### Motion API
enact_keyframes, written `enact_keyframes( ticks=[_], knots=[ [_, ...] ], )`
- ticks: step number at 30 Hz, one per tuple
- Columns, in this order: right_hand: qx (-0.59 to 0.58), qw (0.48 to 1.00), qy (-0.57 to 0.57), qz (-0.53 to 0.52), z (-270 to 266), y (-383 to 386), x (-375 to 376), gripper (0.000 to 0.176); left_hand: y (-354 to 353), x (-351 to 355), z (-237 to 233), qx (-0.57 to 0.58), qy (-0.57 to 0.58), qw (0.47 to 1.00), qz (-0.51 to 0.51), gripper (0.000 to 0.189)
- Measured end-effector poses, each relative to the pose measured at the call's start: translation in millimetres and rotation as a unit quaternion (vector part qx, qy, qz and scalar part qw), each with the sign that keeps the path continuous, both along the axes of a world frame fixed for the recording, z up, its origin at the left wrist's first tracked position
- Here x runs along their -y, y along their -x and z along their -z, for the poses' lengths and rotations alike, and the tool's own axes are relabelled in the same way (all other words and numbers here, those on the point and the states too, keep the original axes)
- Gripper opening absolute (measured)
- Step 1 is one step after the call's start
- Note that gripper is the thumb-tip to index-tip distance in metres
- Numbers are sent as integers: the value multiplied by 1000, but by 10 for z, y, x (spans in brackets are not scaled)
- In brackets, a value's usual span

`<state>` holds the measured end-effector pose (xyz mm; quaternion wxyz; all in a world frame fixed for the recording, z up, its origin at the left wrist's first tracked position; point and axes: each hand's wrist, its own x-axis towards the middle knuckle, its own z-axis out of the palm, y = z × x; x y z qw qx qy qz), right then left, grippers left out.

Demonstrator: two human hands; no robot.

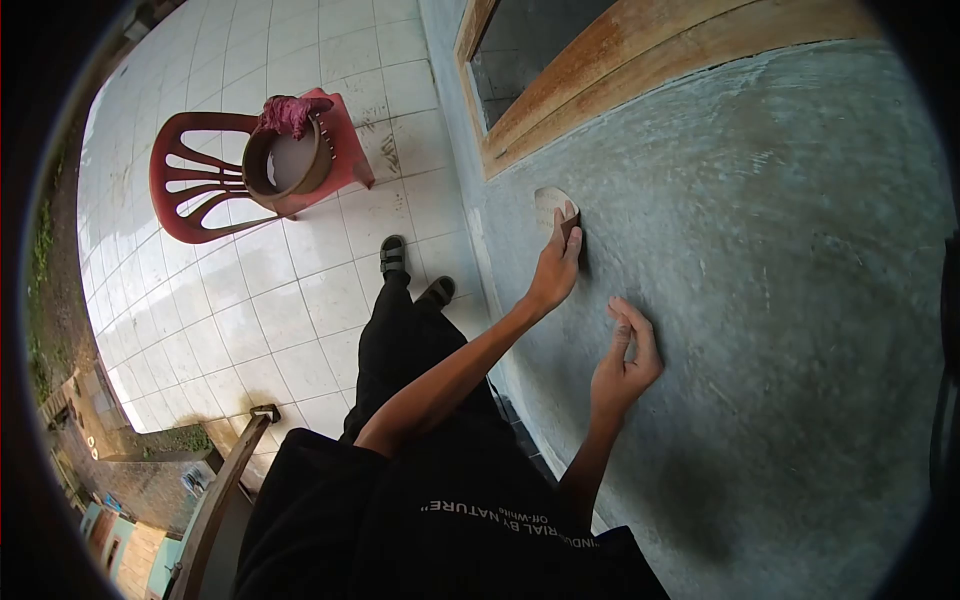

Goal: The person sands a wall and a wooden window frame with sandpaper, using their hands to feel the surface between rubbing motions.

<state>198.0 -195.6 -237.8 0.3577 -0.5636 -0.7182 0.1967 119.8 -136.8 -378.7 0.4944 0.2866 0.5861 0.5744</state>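
Note:
My left hand (557,265) is closed on a pale, round-edged piece of sandpaper (548,203), held flat against the grey-blue plastered wall (760,250). Its fingers cover part of the piece, and a darker brown edge shows beside the thumb. Lower and to the right, my right hand (628,368) is close to the same wall. Its fingers are curled in toward the thumb, with nothing visible in them.
A wooden window frame (560,95) is set in the wall above my hands. On the white tiled floor (290,330), a red plastic chair (185,170) carries a basin (318,165) of cloudy water with a reddish cloth (288,112) over its rim. A wooden post (235,465) stands lower left.

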Motion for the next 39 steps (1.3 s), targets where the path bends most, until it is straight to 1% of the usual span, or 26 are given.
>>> enact_keyframes(
  ticks=[1, 3, 4, 5, 7, 8, 9, 11, 13, 14, 17, 19, 20, 21, 23, 24, 26, 27, 30, 31, 33, 34, 35, 37, 38, 39],
  knots=[
    [-3, 1000, 3, 2, -24, -3, 25, 19, 8, -43, 28, -3, -5, 1000, 0, 64],
    [-7, 1000, 4, 8, -79, -4, 77, 19, 70, -211, 134, 27, 62, 997, -31, 65],
    [-16, 1000, 4, 10, -113, -8, 95, 19, 139, -278, 179, 41, 100, 994, -9, 67],
    [-24, 1000, 4, 12, -146, -8, 105, 19, 123, -263, 193, 39, 96, 995, -10, 67],
    [-23, 1000, -7, 10, -162, -34, 122, 19, 149, -211, 29, 68, 86, 993, 35, 69],
    [-20, 1000, -10, 15, -161, -38, 140, 19, 13, -164, 74, 59, 68, 996, 19, 71],
    [-23, 1000, -10, 17, -165, -41, 162, 19, -57, -56, -52, 66, 53, 996, 20, 72],
    [-31, 999, -8, 26, -174, -53, 174, 19, -166, 15, -232, 29, 38, 998, -44, 58],
    [-28, 999, -15, 26, -224, -82, 207, 19, -60, -94, -231, 26, 28, 999, -32, 60],
    [-23, 999, -18, 24, -239, -94, 222, 19, 26, -186, -214, 25, 21, 999, -21, 65],
    [-36, 999, -17, 28, -258, -150, 283, 19, 56, -313, -10, 26, 32, 999, 3, 61],
    [-42, 999, -15, 27, -249, -193, 326, 19, 16, -174, -288, 61, 51, 996, 38, 63],
    [-44, 999, -9, 30, -242, -202, 341, 19, -33, -85, -456, 58, 25, 998, 28, 68],
    [-48, 998, -12, 29, -229, -193, 335, 19, -97, -43, -566, 4, -45, 998, -50, 60],
    [-54, 998, 1, 18, -231, -216, 359, 19, -30, -185, -495, 44, 41, 998, 6, 61],
    [-54, 998, -1, 19, -248, -227, 359, 19, 2, -286, -434, 43, 39, 998, 7, 61],
    [-30, 999, -16, 7, -282, -258, 373, 19, 52, -398, -342, -15, -9, 998, -65, 57],
    [-30, 999, -18, 8, -295, -279, 391, 19, 63, -359, -374, -15, -11, 998, -64, 57],
    [-53, 998, -24, 8, -324, -294, 386, 19, 73, -157, -570, 47, 33, 997, 51, 59],
    [-59, 998, -19, 11, -339, -289, 396, 19, 38, -67, -674, 44, 32, 997, 55, 59],
    [-68, 997, -17, 21, -349, -290, 412, 19, -19, 46, -829, 3, -47, 998, 42, 61],
    [-58, 998, -16, 14, -357, -305, 419, 19, -35, -77, -708, -21, -20, 999, 25, 63],
    [-49, 999, -17, 6, -367, -316, 417, 19, -56, -245, -605, -9, -57, 998, -35, 64],
    [-51, 998, -30, 6, -388, -344, 438, 19, 184, -401, -729, -7, -42, 999, -12, 66],
    [-54, 998, -39, 2, -397, -350, 439, 19, 257, -390, -859, 50, -9, 998, 35, 67],
    [-57, 997, -44, 2, -397, -358, 425, 19, 229, -350, -986, 47, -14, 998, 35, 67]
  ],
)
